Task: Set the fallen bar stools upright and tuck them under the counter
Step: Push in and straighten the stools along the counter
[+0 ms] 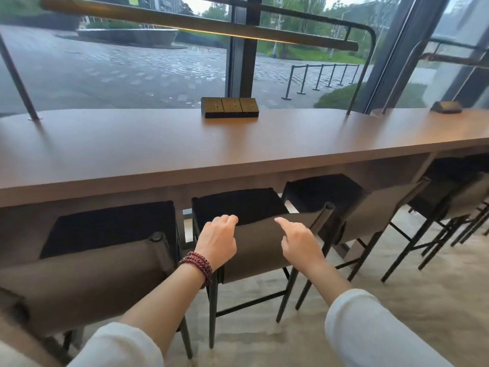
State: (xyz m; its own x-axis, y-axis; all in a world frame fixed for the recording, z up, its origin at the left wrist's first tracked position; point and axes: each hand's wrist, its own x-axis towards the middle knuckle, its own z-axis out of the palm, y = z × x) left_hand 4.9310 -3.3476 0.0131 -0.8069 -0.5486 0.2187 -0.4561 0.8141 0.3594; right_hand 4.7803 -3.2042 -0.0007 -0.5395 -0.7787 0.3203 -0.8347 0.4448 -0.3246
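At the window counter (185,154), four bar stools stand upright in a row, seats pushed partly beneath the overhang, backrests on the near side. No brand or label is legible: the socket box (229,107) on the counter shows three gold-toned faces, markings too small to read; a second box (447,106) farther right is dark and blurred. Left hand (217,241): fingers curled over the top edge of the middle stool (254,250) backrest, near its left end, gripping it; knuckles up, with a dark red bead bracelet (197,263) wrapped round the wrist. Right hand (301,242): index finger stretched forward, its tip at the backrest's top edge right of centre; the other fingers are folded under and clasp nothing that can be seen. Whether the fingertip presses the fabric or only meets it cannot be told. Left stool (79,282) stands just beside the middle one, backrests nearly touching. The stool to the right (370,213) and the fourth stool (455,197) stand clear of both hands. Both forearms are bare, with white sleeves (370,329) pushed up.
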